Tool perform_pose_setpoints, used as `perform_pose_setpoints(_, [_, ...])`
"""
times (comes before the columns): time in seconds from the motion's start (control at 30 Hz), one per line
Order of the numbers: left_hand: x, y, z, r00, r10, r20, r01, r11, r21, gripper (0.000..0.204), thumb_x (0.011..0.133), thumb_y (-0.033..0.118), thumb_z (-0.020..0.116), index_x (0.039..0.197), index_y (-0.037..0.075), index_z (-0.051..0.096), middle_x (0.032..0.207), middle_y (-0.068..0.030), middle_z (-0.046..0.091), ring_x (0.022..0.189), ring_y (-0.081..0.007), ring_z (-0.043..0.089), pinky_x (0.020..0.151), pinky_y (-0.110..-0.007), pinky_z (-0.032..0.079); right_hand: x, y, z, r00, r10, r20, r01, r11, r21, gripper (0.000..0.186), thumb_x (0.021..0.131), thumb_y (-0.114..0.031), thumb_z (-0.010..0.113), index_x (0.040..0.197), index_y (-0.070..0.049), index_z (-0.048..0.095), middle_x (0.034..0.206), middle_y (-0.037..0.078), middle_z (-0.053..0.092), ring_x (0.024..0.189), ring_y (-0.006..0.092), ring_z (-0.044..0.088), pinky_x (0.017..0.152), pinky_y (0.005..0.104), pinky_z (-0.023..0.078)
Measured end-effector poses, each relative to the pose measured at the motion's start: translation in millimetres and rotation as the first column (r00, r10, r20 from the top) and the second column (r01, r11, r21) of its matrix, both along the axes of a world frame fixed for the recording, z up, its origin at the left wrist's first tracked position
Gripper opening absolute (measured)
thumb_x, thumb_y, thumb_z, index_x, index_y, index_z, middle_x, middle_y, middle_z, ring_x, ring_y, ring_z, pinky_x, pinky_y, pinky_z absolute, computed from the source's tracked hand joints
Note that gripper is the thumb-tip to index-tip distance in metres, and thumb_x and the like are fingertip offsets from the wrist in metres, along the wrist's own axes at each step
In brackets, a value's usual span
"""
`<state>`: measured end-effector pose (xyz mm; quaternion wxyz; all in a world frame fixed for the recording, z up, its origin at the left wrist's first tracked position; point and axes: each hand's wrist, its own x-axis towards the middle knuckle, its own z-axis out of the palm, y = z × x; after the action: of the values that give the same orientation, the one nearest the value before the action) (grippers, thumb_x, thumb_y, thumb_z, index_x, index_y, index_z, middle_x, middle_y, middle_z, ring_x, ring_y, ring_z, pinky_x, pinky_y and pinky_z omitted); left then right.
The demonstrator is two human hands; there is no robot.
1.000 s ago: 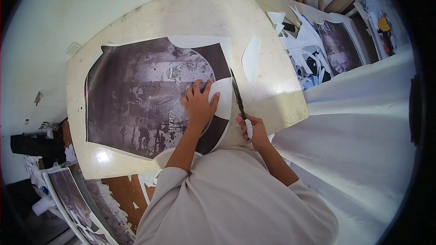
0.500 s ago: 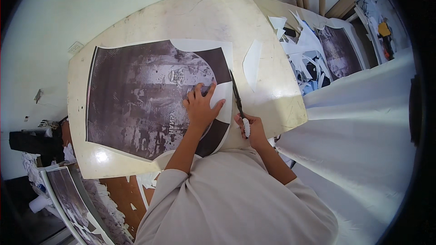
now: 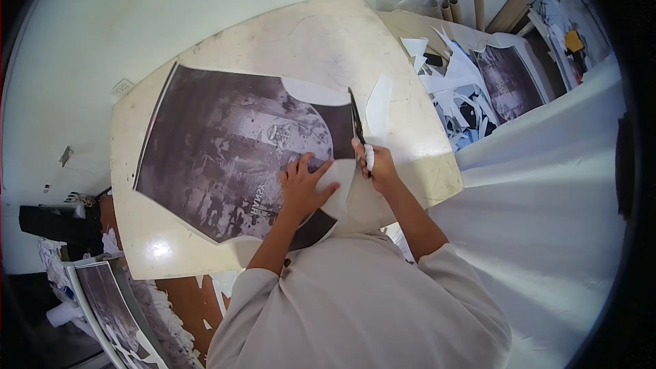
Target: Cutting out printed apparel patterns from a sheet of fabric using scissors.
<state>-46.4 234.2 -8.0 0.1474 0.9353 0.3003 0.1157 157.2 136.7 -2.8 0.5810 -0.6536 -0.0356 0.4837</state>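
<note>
A large dark purple-grey printed sheet, shaped like a shirt panel with white margins, lies on the pale table. My left hand rests on its right part, fingers spread against the print. Long dark scissors with a white-wrapped handle are in my right hand, its fingers closed round the grip. Their blades point away from me along the sheet's right edge, near its far right corner. How far apart the blades are, I cannot tell.
A white offcut lies right of the scissors. Farther right are heaped white scraps, another printed sheet and cardboard tubes. White cloth hangs beside the table. At lower left, another printed piece lies near floor scraps.
The printed sheet has turned clockwise under my left hand. My right hand and the scissors have moved farther away from me along its right edge. The view has shifted slightly.
</note>
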Motion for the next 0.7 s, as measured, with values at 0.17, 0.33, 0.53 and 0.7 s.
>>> perform_pose_setpoints(0.17, [-60.5, 25.7, 1.3, 0.985, -0.060, -0.164, 0.044, 0.994, -0.102, 0.038, 0.086, 0.043, 0.076, 0.119, 0.024, 0.075, 0.127, -0.0063, 0.060, 0.115, -0.0330, 0.052, 0.095, -0.053, 0.034, 12.4, -5.1, 7.2, 0.999, 0.034, 0.029, -0.033, 0.999, -0.027, 0.042, 0.089, -0.046, 0.083, 0.078, -0.011, 0.061, 0.060, -0.002, 0.051, 0.046, 0.0090, 0.048, 0.042, 0.0274, 0.036])
perform_pose_setpoints(0.33, [-68.0, 13.2, -9.8, 0.986, 0.161, 0.034, -0.158, 0.984, -0.078, 0.038, 0.094, 0.034, 0.070, 0.126, 0.013, 0.070, 0.125, -0.0063, 0.061, 0.123, -0.0315, 0.052, 0.099, -0.056, 0.033, -7.3, -82.5, 30.2, 0.979, 0.193, -0.066, -0.199, 0.974, -0.111, 0.025, 0.090, -0.030, 0.082, 0.092, -0.007, 0.073, 0.065, -0.004, 0.058, 0.051, 0.0063, 0.052, 0.044, 0.0257, 0.037])
perform_pose_setpoints(0.53, [-43.0, 20.2, -16.6, 0.951, 0.303, 0.056, -0.303, 0.953, -0.005, 0.045, 0.096, 0.040, 0.068, 0.138, 0.022, 0.066, 0.137, -0.0042, 0.057, 0.125, -0.0309, 0.046, 0.098, -0.054, 0.034, -46.1, -127.4, 61.5, 0.905, 0.425, 0.009, -0.413, 0.884, -0.217, 0.027, 0.096, -0.019, 0.069, 0.115, 0.000, 0.070, 0.069, -0.008, 0.053, 0.055, 0.0021, 0.044, 0.048, 0.0227, 0.032])
perform_pose_setpoints(0.7, [-42.9, 17.3, -1.3, 0.940, 0.340, 0.033, -0.341, 0.940, 0.014, 0.055, 0.088, 0.051, 0.073, 0.137, 0.027, 0.067, 0.139, -0.0041, 0.053, 0.128, -0.0337, 0.044, 0.097, -0.061, 0.031, -59.4, -128.0, 62.0, 0.926, 0.367, -0.091, -0.373, 0.927, -0.052, 0.029, 0.095, -0.021, 0.074, 0.116, -0.001, 0.071, 0.069, -0.008, 0.054, 0.053, 0.0025, 0.043, 0.047, 0.0222, 0.031])
